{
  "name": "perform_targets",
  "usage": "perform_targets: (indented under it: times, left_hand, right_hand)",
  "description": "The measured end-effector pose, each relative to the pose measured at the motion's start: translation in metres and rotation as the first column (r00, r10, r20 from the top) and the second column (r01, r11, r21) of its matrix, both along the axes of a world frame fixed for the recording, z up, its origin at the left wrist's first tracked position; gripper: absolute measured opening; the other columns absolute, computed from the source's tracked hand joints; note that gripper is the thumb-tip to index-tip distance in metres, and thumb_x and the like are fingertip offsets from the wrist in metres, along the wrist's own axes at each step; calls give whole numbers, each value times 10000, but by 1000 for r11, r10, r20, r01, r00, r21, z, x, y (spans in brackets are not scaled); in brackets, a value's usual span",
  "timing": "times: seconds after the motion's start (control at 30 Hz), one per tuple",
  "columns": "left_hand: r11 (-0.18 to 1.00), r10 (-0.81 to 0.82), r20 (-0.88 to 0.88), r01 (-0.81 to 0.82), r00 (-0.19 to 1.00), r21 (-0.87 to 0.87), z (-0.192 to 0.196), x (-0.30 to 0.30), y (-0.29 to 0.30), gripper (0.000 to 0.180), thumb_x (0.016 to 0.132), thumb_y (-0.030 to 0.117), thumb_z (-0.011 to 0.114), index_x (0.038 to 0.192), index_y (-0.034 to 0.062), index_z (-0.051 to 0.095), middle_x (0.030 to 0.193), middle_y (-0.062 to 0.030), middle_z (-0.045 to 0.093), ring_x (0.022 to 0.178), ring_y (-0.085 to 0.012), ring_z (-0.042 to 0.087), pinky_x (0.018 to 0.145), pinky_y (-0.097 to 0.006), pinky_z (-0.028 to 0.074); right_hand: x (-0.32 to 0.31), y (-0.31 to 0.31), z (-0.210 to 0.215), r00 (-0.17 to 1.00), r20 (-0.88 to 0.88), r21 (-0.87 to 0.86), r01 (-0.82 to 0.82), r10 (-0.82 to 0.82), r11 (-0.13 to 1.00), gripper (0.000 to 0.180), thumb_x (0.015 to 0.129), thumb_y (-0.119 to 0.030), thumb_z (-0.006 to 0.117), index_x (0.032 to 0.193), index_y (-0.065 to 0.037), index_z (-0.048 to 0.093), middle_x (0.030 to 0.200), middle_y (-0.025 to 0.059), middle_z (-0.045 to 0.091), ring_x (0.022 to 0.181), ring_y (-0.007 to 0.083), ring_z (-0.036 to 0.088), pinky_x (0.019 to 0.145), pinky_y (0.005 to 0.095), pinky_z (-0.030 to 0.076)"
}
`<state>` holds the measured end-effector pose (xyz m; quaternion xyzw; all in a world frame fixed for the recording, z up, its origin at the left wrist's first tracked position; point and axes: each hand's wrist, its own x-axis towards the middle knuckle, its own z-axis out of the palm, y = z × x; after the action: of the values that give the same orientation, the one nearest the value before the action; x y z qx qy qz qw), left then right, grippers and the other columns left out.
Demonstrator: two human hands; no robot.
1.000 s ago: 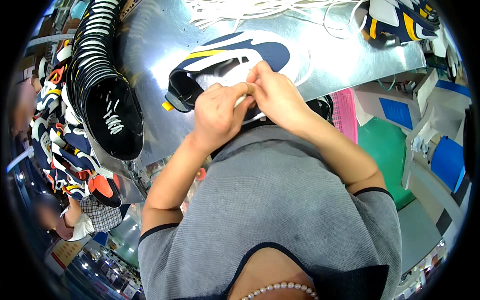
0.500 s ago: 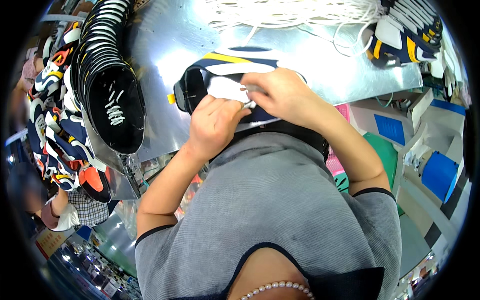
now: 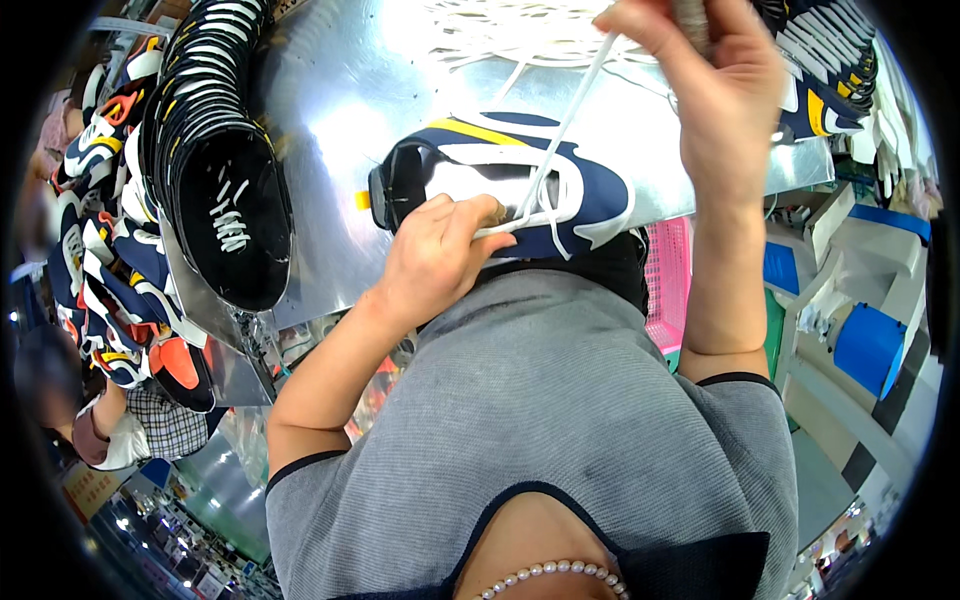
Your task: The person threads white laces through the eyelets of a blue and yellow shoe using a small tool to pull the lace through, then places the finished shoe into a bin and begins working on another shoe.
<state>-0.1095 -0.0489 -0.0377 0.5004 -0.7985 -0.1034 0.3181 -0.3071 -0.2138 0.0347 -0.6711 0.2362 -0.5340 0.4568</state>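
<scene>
A navy, white and yellow shoe upper lies on the shiny metal table right in front of me. My left hand presses down on its near edge, fingers curled over a white lace. My right hand is raised high above the shoe and pinches the other end of the white lace, which runs taut from the shoe up to my fingers.
A stack of black shoe uppers curves along the left of the table. A pile of loose white laces lies at the far side. More navy uppers sit at the right. Pink basket below the table edge.
My right hand has lifted away from the shoe, up and to the right, pulling the white lace taut. My left hand stayed on the shoe and holds it down.
</scene>
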Motion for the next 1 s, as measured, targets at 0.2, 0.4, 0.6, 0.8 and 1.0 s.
perform_targets:
  times: [0.2,0.4,0.6,0.8,1.0]
  left_hand:
    - [849,357,-239,-207,903,486,24,-4,-5,971,805,238,824,1464,12,147,1042,-194,683,902,-304,692,777,-365,533]
    - [771,607,-349,-423,714,475,2,-12,-22,466,827,274,798,1147,37,556,809,-124,693,678,-211,681,622,-317,507]
    - [774,631,-352,-531,691,345,0,-21,-21,405,752,226,796,1073,71,603,713,-100,662,633,-265,645,594,-384,494]
    - [716,691,-136,-646,710,263,4,-24,-18,386,756,114,755,1090,24,582,1020,-126,690,917,-281,686,823,-348,522]
    - [754,653,-193,-605,733,255,5,-22,-16,376,762,103,750,1092,24,587,1031,-131,685,956,-279,678,840,-353,517]
  right_hand:
    - [25,46,-71,945,-232,424,-114,229,899,208,851,-68,736,1051,-25,698,823,21,697,747,60,609,674,227,494]
    - [32,44,-70,922,-285,385,-141,263,912,207,836,-88,742,1026,-22,691,771,46,675,697,60,580,633,236,469]
    - [21,56,-56,904,-421,177,3,73,984,313,894,-191,703,1137,-34,586,824,118,685,710,234,676,663,328,514]
    - [8,67,-51,809,-573,133,-67,132,989,182,932,-168,645,1016,-33,558,814,132,683,731,311,681,639,385,510]
    - [12,65,-56,769,-631,9,-127,104,992,148,923,-164,641,973,-42,575,771,108,678,705,293,674,619,386,501]
